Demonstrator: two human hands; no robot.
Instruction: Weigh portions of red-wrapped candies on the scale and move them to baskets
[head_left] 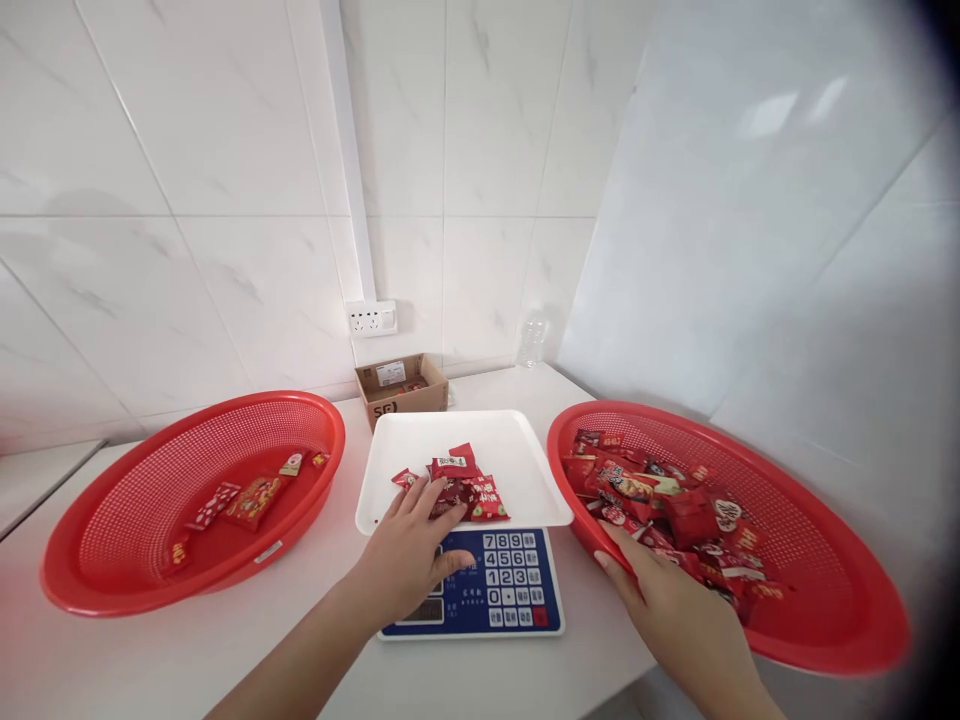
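My left hand point(409, 555) rests with spread fingers on a small heap of red snack packets point(486, 498) on the white weighing tray point(420, 440). Its fingertips touch the packets, and nothing is gripped. Below the tray, the blue keypad panel of the digital scale point(517, 585) is partly covered by this hand. On the right, my right hand point(679, 605) grips the near rim of a red plastic basket point(832, 570). Many mixed wrapped snacks point(675, 510), mostly red, lie inside that basket, which appears tilted toward me.
Another red basket point(97, 590) on the left holds several packets point(255, 500). Behind the tray stands an open cardboard box point(409, 402). A clear plastic bottle point(532, 342) is in the back corner, and a wall socket point(372, 318) sits above the white table point(315, 650).
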